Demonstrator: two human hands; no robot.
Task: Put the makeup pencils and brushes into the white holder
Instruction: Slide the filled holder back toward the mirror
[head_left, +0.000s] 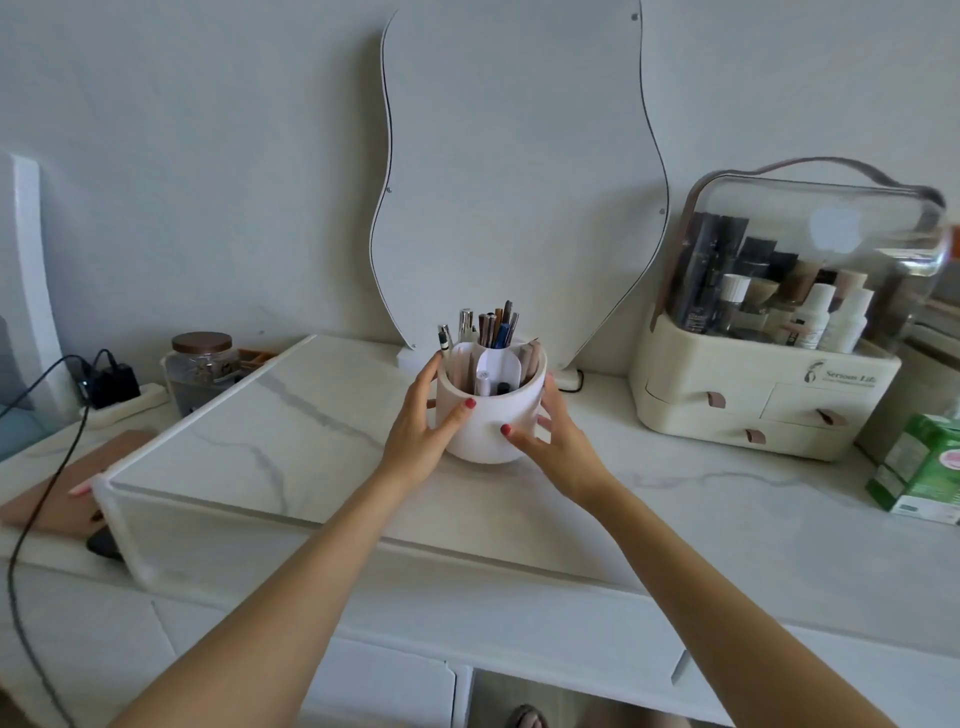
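Note:
The white holder (485, 426) stands upright on the marble tabletop (675, 499), just in front of the wavy mirror. Several makeup pencils and brushes (493, 332) stick up out of its inner compartments. My left hand (423, 431) wraps the holder's left side, thumb on the front wall. My right hand (556, 444) presses against its right side, thumb on the front. Both hands touch the holder at once.
A clear-lidded cosmetics organiser (774, 332) with drawers stands at the right, a green box (924, 467) beyond it. A raised marble-patterned shelf (249, 441) lies at the left, with a glass jar (200, 369), a power strip (111, 395) and a cable behind it. The wavy mirror (514, 171) leans on the wall.

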